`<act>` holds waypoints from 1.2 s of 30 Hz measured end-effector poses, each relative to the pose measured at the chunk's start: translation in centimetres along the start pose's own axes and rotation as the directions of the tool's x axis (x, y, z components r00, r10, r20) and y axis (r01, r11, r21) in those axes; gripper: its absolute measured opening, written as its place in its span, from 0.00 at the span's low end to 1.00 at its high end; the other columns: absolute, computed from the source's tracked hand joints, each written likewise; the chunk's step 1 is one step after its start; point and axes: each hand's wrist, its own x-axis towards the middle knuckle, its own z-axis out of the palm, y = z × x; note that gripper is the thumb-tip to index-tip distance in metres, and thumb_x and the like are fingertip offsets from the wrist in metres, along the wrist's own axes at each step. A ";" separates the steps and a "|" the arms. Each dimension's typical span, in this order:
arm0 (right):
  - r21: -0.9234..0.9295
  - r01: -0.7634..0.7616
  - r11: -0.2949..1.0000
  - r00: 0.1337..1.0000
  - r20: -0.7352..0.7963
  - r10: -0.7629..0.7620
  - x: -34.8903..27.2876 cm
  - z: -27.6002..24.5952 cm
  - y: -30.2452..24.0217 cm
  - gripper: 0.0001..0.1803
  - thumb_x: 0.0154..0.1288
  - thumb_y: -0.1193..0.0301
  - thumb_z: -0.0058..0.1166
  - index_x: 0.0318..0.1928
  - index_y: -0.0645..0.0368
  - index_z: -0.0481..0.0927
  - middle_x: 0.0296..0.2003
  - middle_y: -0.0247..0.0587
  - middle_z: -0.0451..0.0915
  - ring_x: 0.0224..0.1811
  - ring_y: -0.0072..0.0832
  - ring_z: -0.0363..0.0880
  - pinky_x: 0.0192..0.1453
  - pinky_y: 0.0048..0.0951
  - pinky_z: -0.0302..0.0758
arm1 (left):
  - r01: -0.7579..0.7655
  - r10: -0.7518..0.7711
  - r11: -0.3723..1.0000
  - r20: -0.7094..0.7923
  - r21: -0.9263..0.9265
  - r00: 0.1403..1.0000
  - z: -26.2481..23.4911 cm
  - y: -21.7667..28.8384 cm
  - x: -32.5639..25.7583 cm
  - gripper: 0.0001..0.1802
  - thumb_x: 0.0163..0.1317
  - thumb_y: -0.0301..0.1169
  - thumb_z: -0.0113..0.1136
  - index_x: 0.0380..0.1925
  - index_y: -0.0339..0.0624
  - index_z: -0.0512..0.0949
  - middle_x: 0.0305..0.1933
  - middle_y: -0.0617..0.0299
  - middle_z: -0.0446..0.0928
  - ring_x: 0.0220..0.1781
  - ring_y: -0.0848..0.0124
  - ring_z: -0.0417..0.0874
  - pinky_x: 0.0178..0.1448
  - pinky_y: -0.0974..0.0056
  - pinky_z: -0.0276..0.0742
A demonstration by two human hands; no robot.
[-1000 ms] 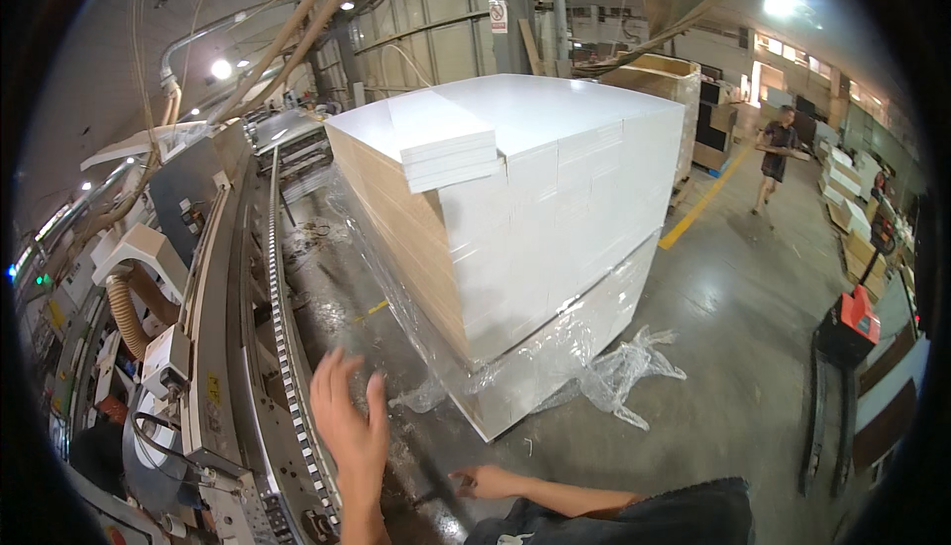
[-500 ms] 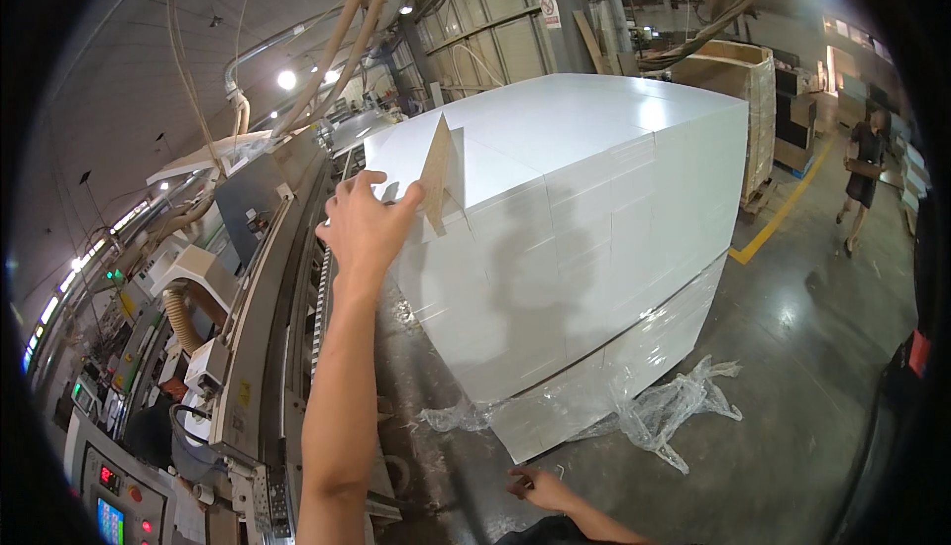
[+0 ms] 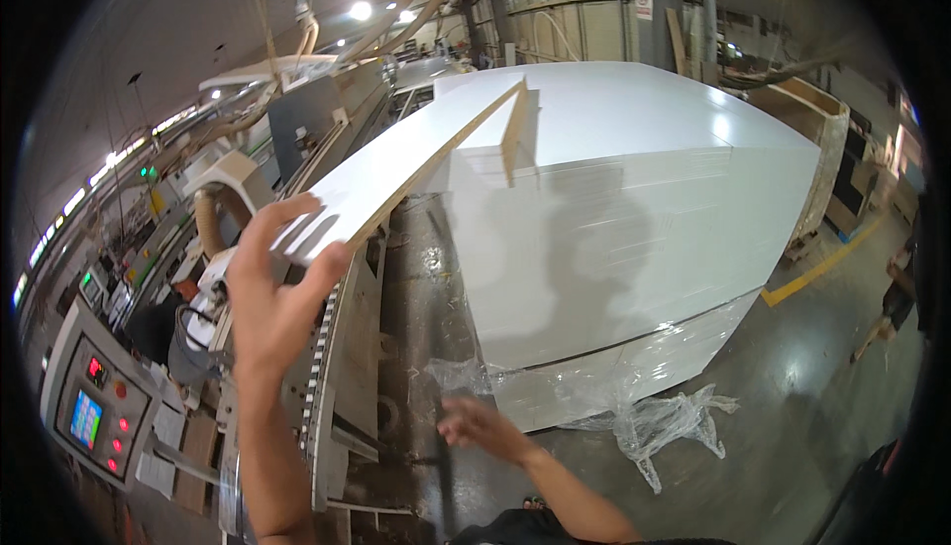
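White panel [image 3: 392,166] swung leftward, near end clasped by left hand [image 3: 274,299], right hand [image 3: 485,428] half-curled

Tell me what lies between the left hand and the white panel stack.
A long, brown-edged white panel spans that stretch in the head view, running from the left hand toward the white panel stack.

This is a factory workshop: machinery [image 3: 236,178], control panel [image 3: 103,398], stacked boards [image 3: 693,218].
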 end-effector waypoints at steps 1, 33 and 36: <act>-0.090 -0.054 0.994 0.998 -0.027 0.051 1.3 1.8 -5.1 0.29 0.84 0.60 0.52 0.78 0.55 0.65 0.60 0.45 0.85 0.53 0.32 0.86 0.56 0.38 0.84 | -0.033 0.034 0.999 -0.015 0.016 0.999 -2.7 -0.5 -1.6 0.29 0.60 0.46 0.72 0.53 0.36 0.82 0.52 0.53 0.85 0.54 0.65 0.84 0.62 0.59 0.77; -0.104 -0.616 0.781 0.771 0.123 0.625 14.8 43.5 25.9 0.22 0.70 0.79 0.58 0.63 0.66 0.72 0.39 0.39 0.80 0.33 0.26 0.82 0.41 0.38 0.91 | 0.596 -0.668 0.576 -0.097 0.560 0.737 -33.2 -11.3 -71.3 0.34 0.40 0.51 0.80 0.50 0.52 0.83 0.64 0.53 0.75 0.66 0.49 0.72 0.74 0.30 0.59; -0.147 -0.595 0.790 0.777 0.144 0.612 16.8 45.5 26.5 0.44 0.69 0.80 0.60 0.78 0.61 0.49 0.47 0.43 0.78 0.39 0.29 0.82 0.43 0.39 0.90 | 0.607 -0.690 0.548 -0.100 0.575 0.717 -35.1 -14.0 -71.1 0.34 0.41 0.48 0.79 0.51 0.51 0.82 0.66 0.51 0.74 0.70 0.47 0.70 0.76 0.30 0.58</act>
